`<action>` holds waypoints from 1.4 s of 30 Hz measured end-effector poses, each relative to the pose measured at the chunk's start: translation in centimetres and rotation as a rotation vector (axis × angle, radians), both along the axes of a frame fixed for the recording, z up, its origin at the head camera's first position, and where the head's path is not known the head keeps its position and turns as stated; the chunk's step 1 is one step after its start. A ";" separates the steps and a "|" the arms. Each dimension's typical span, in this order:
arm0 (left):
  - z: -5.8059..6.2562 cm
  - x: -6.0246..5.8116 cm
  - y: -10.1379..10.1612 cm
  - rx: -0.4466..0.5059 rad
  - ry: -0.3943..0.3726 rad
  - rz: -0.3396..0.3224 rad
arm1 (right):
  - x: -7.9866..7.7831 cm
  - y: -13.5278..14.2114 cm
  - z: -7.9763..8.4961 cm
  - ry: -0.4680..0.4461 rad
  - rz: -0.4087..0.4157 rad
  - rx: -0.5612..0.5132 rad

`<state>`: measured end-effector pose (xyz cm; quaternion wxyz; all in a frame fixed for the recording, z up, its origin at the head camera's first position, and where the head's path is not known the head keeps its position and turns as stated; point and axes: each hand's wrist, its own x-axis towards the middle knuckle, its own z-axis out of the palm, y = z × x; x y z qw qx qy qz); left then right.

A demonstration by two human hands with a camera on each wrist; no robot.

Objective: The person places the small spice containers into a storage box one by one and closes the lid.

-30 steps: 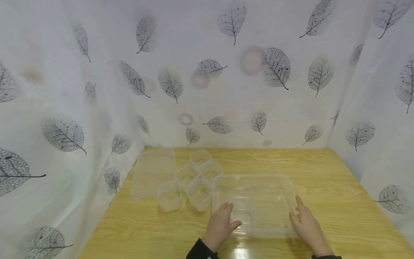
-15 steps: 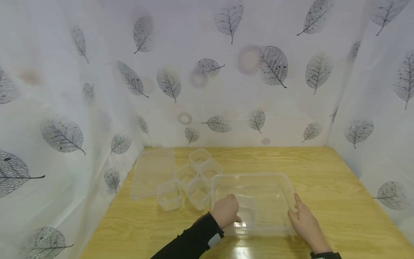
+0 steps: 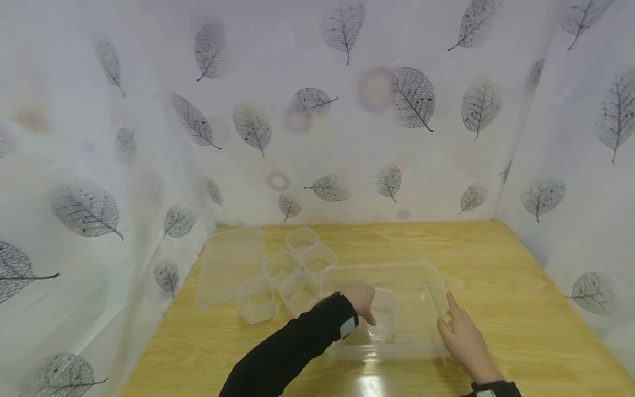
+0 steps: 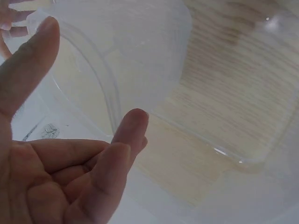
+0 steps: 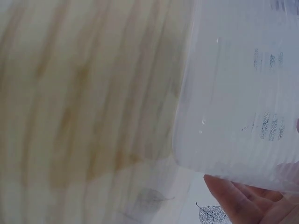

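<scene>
A large clear plastic container (image 3: 382, 351) lies on the wooden table, with a small clear square cup (image 3: 387, 309) inside its left half. My left hand (image 3: 361, 300) reaches over the left wall to the cup. In the left wrist view, its thumb and half-bent fingers stand apart beside the cup's curved rim (image 4: 108, 84), the fingertips right at it. At the container's right side, my right hand (image 3: 463, 336) holds the wall, thumb at the inner side and index finger along the outside. The right wrist view shows its fingers (image 5: 229, 196) below the ribbed clear wall (image 5: 233, 93).
Several more small clear cups (image 3: 255, 300) stand in a cluster left of the container, close against it. A flat translucent lid (image 3: 230, 264) lies behind them at the table's left. Leaf-patterned curtain (image 3: 347, 138) encloses the wooden table (image 3: 521, 309) at the back and sides.
My left hand has moved forward and right, into the container beside the small cup. The cup has shifted slightly right inside it. My right hand stays at the right wall.
</scene>
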<state>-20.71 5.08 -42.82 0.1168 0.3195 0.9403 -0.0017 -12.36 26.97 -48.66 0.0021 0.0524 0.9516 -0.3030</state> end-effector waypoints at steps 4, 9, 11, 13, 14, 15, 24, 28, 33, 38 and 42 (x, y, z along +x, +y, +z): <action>-0.4 -1.2 1.2 0.026 -0.021 0.026 | 0.1 0.0 -0.1 0.027 -0.003 -0.013; -1.1 -2.8 2.7 0.100 -0.072 0.086 | 0.1 -0.1 -0.3 0.040 -0.005 -0.023; -1.6 -3.4 3.2 0.133 -0.090 0.107 | 0.1 0.0 -0.3 0.039 -0.010 -0.018; -2.2 -3.9 3.6 0.181 -0.090 0.111 | 0.1 0.0 -0.3 0.040 -0.017 -0.013; -2.3 -4.0 3.7 0.195 -0.096 0.119 | 0.1 0.0 -0.2 0.044 -0.018 -0.009; -2.5 -4.1 3.9 0.211 -0.098 0.128 | 0.1 0.0 -0.2 0.049 -0.018 -0.009; -2.9 -3.7 5.3 0.356 -0.092 0.198 | 0.2 0.0 -0.2 0.087 -0.005 -0.016; -3.6 -3.4 6.0 0.409 -0.064 0.224 | 0.3 -0.1 -0.2 0.087 -0.012 -0.020; -4.1 -3.0 6.8 0.461 -0.093 0.284 | 0.3 -0.2 -0.1 0.083 -0.022 -0.015; -4.1 -2.7 7.1 0.476 -0.134 0.310 | 0.2 -0.2 -0.3 0.093 -0.021 -0.012; -4.3 -2.6 7.2 0.485 -0.121 0.307 | 0.2 -0.2 -0.5 0.105 -0.024 -0.015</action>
